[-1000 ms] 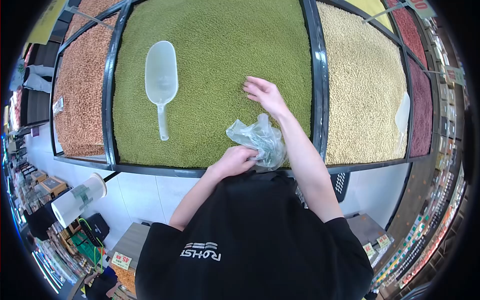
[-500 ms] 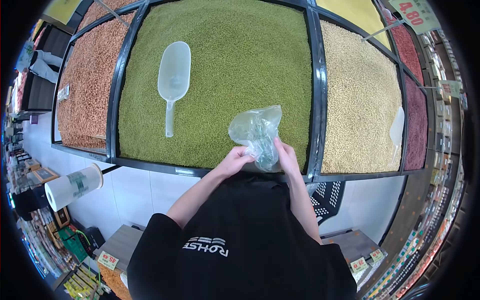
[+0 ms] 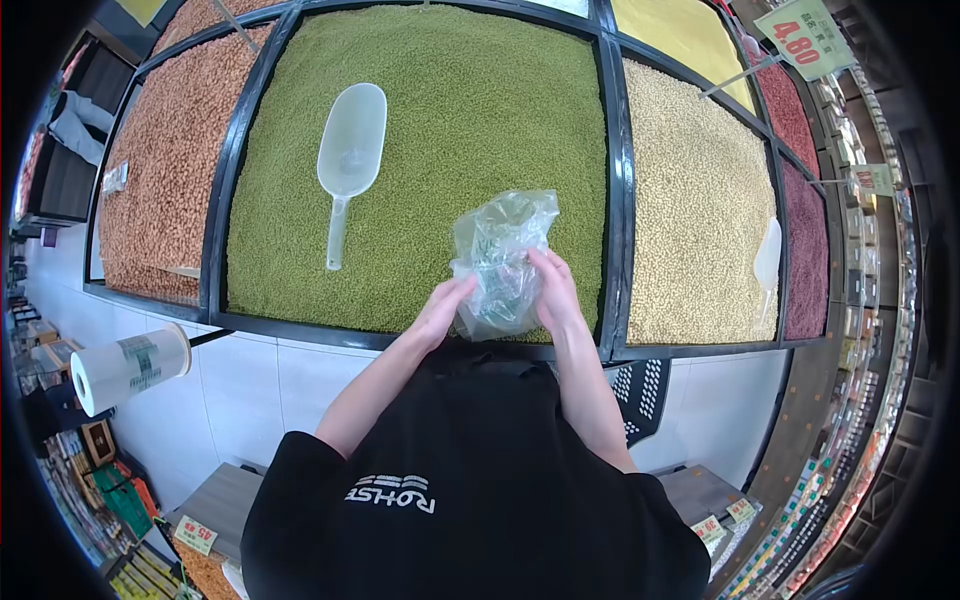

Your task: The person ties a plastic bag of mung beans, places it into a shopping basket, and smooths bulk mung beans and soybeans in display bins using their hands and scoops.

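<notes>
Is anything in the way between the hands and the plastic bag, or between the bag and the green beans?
Nothing that I can see: the left hand and right hand both touch the bag. Nothing shows between it and the green beans either; the scoop lies off to the left.

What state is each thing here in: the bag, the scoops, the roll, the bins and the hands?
Clear plastic bag: crumpled, held up between both hands
Left hand: gripping the bag's side
Right hand: gripping its other side
White translucent plastic scoop: lying on the green beans, unused
Second whitish scoop: resting in the pale yellow beans
White plastic-bag roll: mounted on a black rod
Green-bean bin: well filled, uncovered
</notes>
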Tool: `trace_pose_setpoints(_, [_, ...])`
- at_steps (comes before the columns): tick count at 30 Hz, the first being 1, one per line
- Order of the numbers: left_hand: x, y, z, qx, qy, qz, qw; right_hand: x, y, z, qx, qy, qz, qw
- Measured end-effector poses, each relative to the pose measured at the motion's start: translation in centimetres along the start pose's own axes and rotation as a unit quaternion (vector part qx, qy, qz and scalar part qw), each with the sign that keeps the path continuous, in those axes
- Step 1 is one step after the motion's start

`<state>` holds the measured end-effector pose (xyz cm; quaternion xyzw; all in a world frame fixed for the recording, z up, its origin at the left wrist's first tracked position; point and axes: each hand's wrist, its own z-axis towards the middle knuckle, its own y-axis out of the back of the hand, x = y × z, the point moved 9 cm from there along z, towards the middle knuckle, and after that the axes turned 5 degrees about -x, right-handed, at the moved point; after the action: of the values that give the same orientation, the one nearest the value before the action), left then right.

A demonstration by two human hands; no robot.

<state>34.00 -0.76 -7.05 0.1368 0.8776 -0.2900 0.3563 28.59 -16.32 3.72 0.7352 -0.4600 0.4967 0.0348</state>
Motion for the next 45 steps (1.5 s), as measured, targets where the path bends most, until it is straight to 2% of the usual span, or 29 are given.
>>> trace_pose_setpoints(1, [-1.6, -1.1, -0.8, -0.001, 0.001, -0.003, 1.000, 0.1, -0.3, -0.2, -0.004, -0.012, 0.035, 0.999])
trace_pose_setpoints(3, [-5.0, -4.6, -2.5, 0.086, -0.005, 0.023, 0.996, 0.2, -0.8, 0.0, 0.001, -0.002, 0.020, 1.000])
trace_pose_setpoints(4, [-5.3, -4.9, -2.5, 0.088, -0.004, 0.023, 0.996, 0.3, -1.1, 0.0, 0.006, 0.010, 0.008, 1.000])
trace_pose_setpoints(5, [-5.6, -5.0, -2.3, 0.078, -0.015, 0.056, 0.995, 0.3, -1.0, -0.1, 0.004, 0.011, 0.008, 1.000])
trace_pose_setpoints(7, [-6.0, -4.9, -2.2, 0.072, -0.026, 0.090, 0.993, 1.2, -0.2, -0.3, -0.039, 0.078, -0.164, 0.983])
trace_pose_setpoints(8, [-6.3, -4.1, -1.9, 0.036, -0.021, 0.056, 0.998, 0.5, 0.8, -0.1, -0.041, 0.081, -0.163, 0.982])
trace_pose_setpoints(10, [-6.7, -2.6, -1.2, -0.031, -0.024, -0.033, 0.999, 0.8, 2.6, -0.5, -0.054, 0.183, -0.269, 0.944])
trace_pose_setpoints(11, [-6.6, -2.4, -0.8, -0.028, -0.023, -0.033, 0.999, 1.0, 3.5, -1.0, -0.057, 0.184, -0.269, 0.944])
trace_pose_setpoints(13, [-6.5, -1.8, -0.1, -0.023, -0.036, -0.080, 0.996, 0.8, 3.1, -2.5, -0.035, 0.161, -0.541, 0.825])
trace_pose_setpoints(14, [-6.0, -1.4, 0.1, -0.025, -0.033, -0.057, 0.998, 0.9, 3.3, -2.7, -0.048, 0.213, -0.578, 0.786])
trace_pose_setpoints(15, [-6.2, -1.3, -0.2, -0.021, -0.030, -0.052, 0.998, 0.3, 3.9, -2.4, -0.055, 0.211, -0.575, 0.788])
trace_pose_setpoints(17, [-7.7, -2.2, -1.9, 0.025, -0.118, 0.115, 0.986, 0.2, 4.5, -1.8, -0.063, 0.245, -0.592, 0.765])
trace_pose_setpoints(18, [-7.7, -2.4, -2.7, 0.029, -0.118, 0.117, 0.986, 0.5, 4.2, -2.0, -0.068, 0.247, -0.590, 0.765])
trace_pose_setpoints(20, [-7.2, -3.9, -4.8, 0.089, -0.154, 0.323, 0.930, 1.4, 3.7, -2.5, -0.115, 0.221, -0.555, 0.794])
trace_pose_setpoints(21, [-7.1, -4.1, -5.3, 0.081, -0.144, 0.337, 0.927, 1.6, 3.5, -2.6, -0.116, 0.222, -0.553, 0.795])
trace_pose_setpoints(23, [-7.9, -5.1, -6.0, 0.082, -0.304, 0.391, 0.865, 2.0, 3.4, -2.8, -0.143, 0.219, -0.546, 0.796])
trace_pose_setpoints(24, [-7.9, -5.1, -6.0, 0.082, -0.304, 0.393, 0.864, 2.1, 3.1, -2.8, -0.143, 0.219, -0.544, 0.798])
trace_pose_setpoints(26, [-6.7, -4.6, -4.9, 0.072, -0.234, 0.466, 0.850, 3.3, 2.3, -3.1, -0.163, 0.247, -0.556, 0.777])
trace_pose_setpoints(27, [-6.5, -4.5, -4.6, 0.074, -0.233, 0.469, 0.849, 3.7, 1.8, -3.1, -0.165, 0.246, -0.554, 0.778])
trace_pose_setpoints(29, [-7.0, -3.8, -3.9, 0.055, -0.288, 0.404, 0.866, 4.8, 1.1, -2.9, -0.167, 0.249, -0.528, 0.795])
trace_pose_setpoints(33, [-7.6, -2.8, -2.6, -0.014, -0.284, 0.382, 0.879, 5.8, 0.8, -1.8, -0.155, 0.239, -0.519, 0.806])
trace_pose_setpoints(35, [-7.9, -2.9, -1.7, -0.014, -0.269, 0.380, 0.885, 5.8, 0.8, -0.9, -0.124, 0.241, -0.493, 0.827])
trace_pose_setpoints(36, [-8.0, -3.0, -1.3, -0.008, -0.228, 0.352, 0.908, 5.9, 1.2, -0.4, -0.124, 0.239, -0.492, 0.828])
trace_pose_setpoints(38, [-8.2, -3.3, -1.0, 0.002, -0.166, 0.291, 0.942, 4.7, 2.0, 1.1, -0.078, 0.158, -0.433, 0.884])
trace_pose_setpoints(39, [-8.5, -3.7, -1.1, 0.000, -0.164, 0.293, 0.942, 4.8, 2.1, 1.3, -0.077, 0.156, -0.432, 0.885])
trace_pose_setpoints(41, [-8.0, -3.6, -0.7, -0.008, -0.094, 0.192, 0.977, 3.2, 2.1, 2.0, -0.015, 0.048, -0.253, 0.966])
trace_pose_setpoints(42, [-8.0, -3.4, -0.3, -0.009, -0.092, 0.194, 0.977, 3.1, 2.0, 1.7, -0.011, -0.004, -0.239, 0.971])
trace_pose_setpoints(44, [-5.5, -3.1, 0.5, 0.017, 0.040, 0.096, 0.994, 3.9, 1.1, 0.8, -0.015, -0.046, -0.211, 0.976])
trace_pose_setpoints(45, [-6.0, -3.4, 0.0, 0.015, 0.043, 0.097, 0.994, 3.8, 0.9, 0.4, -0.018, -0.086, -0.185, 0.979])
